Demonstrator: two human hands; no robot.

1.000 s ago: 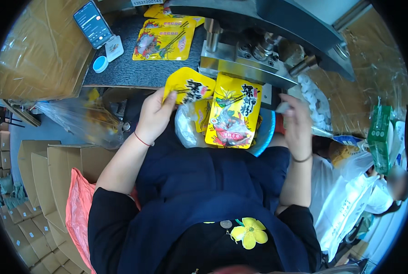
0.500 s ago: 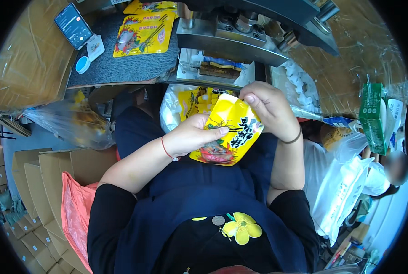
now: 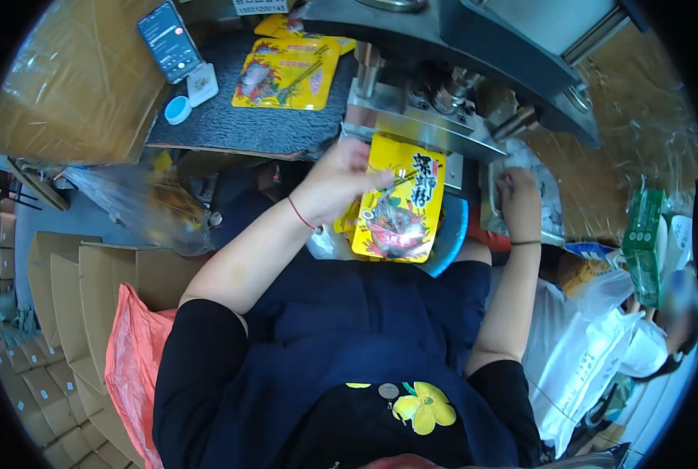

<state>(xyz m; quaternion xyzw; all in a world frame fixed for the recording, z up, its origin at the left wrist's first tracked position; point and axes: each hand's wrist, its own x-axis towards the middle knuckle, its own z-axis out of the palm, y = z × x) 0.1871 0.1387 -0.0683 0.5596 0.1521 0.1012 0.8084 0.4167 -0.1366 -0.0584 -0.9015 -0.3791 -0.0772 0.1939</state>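
A: ok so what's in hand there?

B: a yellow pouch (image 3: 402, 215), front side showing; it's at the press (image 3: 411, 117), its top end up against the metal block, the rest hanging down toward the person's lap.

A: who's got hold of it?

B: left hand (image 3: 331, 186); it's clamped on the pouch's left edge, thumb lying across the front, the other fingers blurry and partly hidden.

A: and the other one?

B: right hand (image 3: 522, 207) is well apart from the pouch, over on the right by a pile of white pieces (image 3: 550, 197); fingers curled in, but can't tell if they're pinching anything.

A: what's under the pouch?

B: blue basin (image 3: 454, 238), rim poking out to its right; clear bag (image 3: 327, 245) on its left, mostly covered.

A: rest of the bench?

B: more yellow packs (image 3: 290, 74) lying overlapped on the dark tabletop (image 3: 263, 133), left of the press; further left a phone (image 3: 166, 41) leaning on a white stand (image 3: 202, 84), with a small round blue tub (image 3: 177, 110) just beside it.

A: and around the person?

B: open cartons (image 3: 106, 297) down on the left with a red bag (image 3: 134, 359) next to them; on the right a green box (image 3: 644, 234), a big white bag (image 3: 583, 352), and another person (image 3: 647, 348) near the edge, white sleeve showing.
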